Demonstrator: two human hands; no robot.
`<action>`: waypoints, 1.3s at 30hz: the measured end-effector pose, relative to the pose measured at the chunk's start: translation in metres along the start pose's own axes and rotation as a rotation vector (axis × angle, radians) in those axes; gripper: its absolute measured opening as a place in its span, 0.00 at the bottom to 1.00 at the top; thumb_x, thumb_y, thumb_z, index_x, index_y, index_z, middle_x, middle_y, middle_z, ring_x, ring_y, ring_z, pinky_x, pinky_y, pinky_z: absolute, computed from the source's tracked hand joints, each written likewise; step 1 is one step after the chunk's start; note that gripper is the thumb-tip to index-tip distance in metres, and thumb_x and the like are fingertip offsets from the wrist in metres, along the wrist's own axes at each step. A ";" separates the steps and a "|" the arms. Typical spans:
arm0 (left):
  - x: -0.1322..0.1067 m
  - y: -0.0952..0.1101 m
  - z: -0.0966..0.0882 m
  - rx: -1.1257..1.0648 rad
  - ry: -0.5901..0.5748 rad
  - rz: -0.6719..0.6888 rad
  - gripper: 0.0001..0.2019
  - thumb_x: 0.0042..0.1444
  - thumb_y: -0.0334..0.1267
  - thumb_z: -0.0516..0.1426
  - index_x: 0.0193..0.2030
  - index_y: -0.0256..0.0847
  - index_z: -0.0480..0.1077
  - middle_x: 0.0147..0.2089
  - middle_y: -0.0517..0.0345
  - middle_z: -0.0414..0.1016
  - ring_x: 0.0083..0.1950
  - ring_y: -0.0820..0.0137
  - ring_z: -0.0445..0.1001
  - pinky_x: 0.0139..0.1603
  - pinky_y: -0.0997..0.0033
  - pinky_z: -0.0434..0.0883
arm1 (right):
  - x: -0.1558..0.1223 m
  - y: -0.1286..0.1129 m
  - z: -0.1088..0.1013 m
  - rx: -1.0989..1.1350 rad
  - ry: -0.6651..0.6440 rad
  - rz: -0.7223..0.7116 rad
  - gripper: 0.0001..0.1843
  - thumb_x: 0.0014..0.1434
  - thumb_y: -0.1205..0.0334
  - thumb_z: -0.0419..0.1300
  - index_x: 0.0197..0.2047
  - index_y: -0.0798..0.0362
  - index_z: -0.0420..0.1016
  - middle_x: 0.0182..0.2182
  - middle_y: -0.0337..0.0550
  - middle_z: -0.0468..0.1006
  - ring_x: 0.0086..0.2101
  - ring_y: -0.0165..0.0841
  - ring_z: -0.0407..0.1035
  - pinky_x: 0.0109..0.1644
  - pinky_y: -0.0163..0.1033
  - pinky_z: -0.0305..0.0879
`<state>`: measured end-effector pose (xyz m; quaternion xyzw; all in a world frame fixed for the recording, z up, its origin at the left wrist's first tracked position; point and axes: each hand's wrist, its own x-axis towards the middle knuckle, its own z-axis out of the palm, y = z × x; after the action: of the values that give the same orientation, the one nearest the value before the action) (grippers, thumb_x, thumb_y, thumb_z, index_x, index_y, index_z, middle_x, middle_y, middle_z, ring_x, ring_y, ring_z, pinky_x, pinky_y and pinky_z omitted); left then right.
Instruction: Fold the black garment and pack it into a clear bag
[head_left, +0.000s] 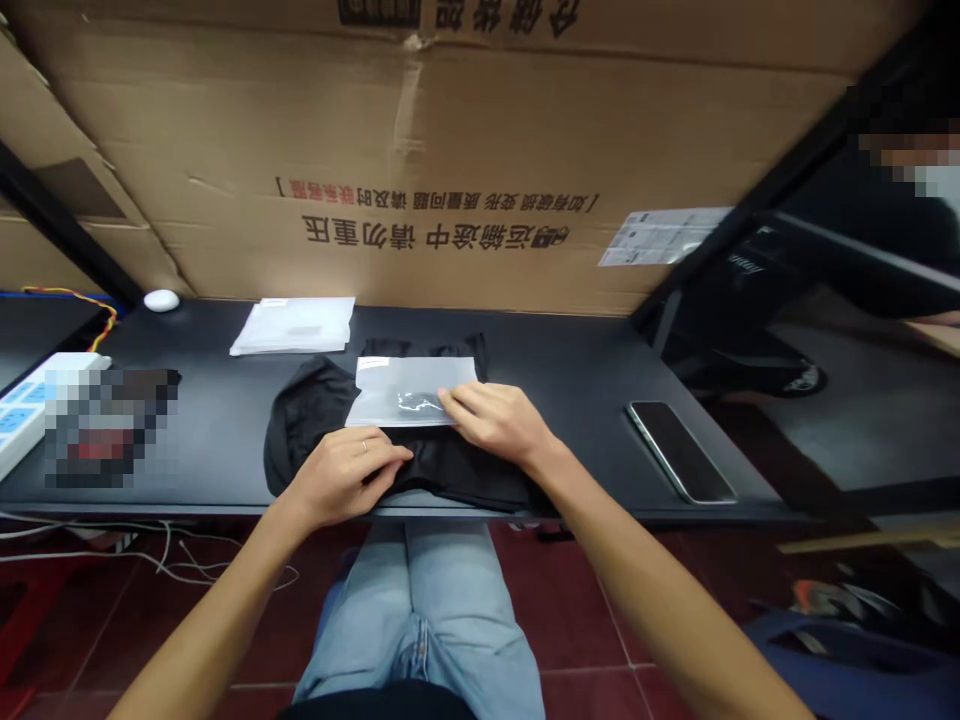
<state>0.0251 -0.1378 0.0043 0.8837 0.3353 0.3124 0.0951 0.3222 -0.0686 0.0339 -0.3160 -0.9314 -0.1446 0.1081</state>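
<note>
A black cloth garment [480, 480] lies bunched on the desk in front of me. On top of it rests a frosted plastic bag [390, 385] with a white label at its upper left corner. My right hand [495, 418] is at the bag's right side, fingers together over its lower right part. Just below the bag, my left hand [349, 475], with a ring on one finger, pinches the black cloth near the desk's front edge. Its thumb tip is partly hidden. A second stack of frosted plastic bags [296, 325] lies behind, to the left.
A smartphone [682, 452] lies at the right of the black desk [585, 370]. To the left are a white power strip [37, 405], a blurred-out item [112, 425] and a small white case [160, 300]. A large cardboard sheet [465, 130] stands behind. Another person [900, 200] is at far right.
</note>
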 end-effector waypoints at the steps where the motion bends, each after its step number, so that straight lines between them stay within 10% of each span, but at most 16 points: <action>1: 0.000 0.000 0.000 -0.005 0.003 -0.005 0.12 0.74 0.35 0.55 0.55 0.49 0.80 0.43 0.55 0.88 0.43 0.62 0.86 0.48 0.57 0.83 | 0.002 -0.002 0.001 0.023 -0.031 -0.006 0.18 0.76 0.65 0.55 0.63 0.51 0.80 0.48 0.50 0.87 0.46 0.42 0.81 0.43 0.42 0.77; 7: -0.003 0.002 0.003 -0.018 0.124 0.019 0.12 0.72 0.32 0.57 0.55 0.47 0.79 0.42 0.58 0.89 0.41 0.66 0.88 0.46 0.63 0.84 | -0.018 0.015 0.005 0.478 0.020 -0.042 0.33 0.64 0.74 0.60 0.70 0.46 0.74 0.64 0.50 0.80 0.58 0.42 0.79 0.59 0.45 0.80; 13: -0.004 0.000 0.003 -0.024 0.211 0.052 0.10 0.70 0.30 0.60 0.54 0.44 0.79 0.40 0.60 0.88 0.38 0.69 0.87 0.43 0.68 0.83 | -0.042 0.015 0.015 0.785 0.321 0.119 0.10 0.69 0.71 0.63 0.47 0.46 0.82 0.48 0.46 0.87 0.48 0.39 0.84 0.56 0.44 0.82; 20: 0.024 0.015 -0.003 0.078 0.196 -0.080 0.08 0.73 0.37 0.60 0.52 0.46 0.81 0.41 0.60 0.89 0.36 0.70 0.86 0.39 0.70 0.80 | -0.044 0.015 0.022 0.953 0.331 0.160 0.08 0.70 0.69 0.64 0.42 0.47 0.83 0.45 0.45 0.90 0.49 0.40 0.86 0.55 0.46 0.83; 28: 0.095 0.047 0.032 0.337 -0.147 -0.076 0.14 0.71 0.40 0.64 0.61 0.45 0.77 0.56 0.49 0.81 0.55 0.58 0.80 0.38 0.65 0.76 | -0.044 0.016 0.022 0.962 0.323 0.223 0.07 0.69 0.65 0.67 0.37 0.48 0.84 0.44 0.46 0.90 0.43 0.40 0.86 0.51 0.45 0.82; 39: 0.104 0.045 0.051 0.483 -0.177 -0.025 0.09 0.76 0.35 0.56 0.51 0.38 0.78 0.49 0.47 0.79 0.52 0.57 0.77 0.41 0.60 0.73 | -0.045 0.019 0.024 0.963 0.271 0.215 0.08 0.71 0.63 0.67 0.37 0.48 0.84 0.46 0.46 0.90 0.44 0.39 0.85 0.52 0.44 0.81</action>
<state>0.1413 -0.1023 0.0317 0.9005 0.4014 0.1437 -0.0858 0.3662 -0.0717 0.0022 -0.3027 -0.8322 0.2734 0.3754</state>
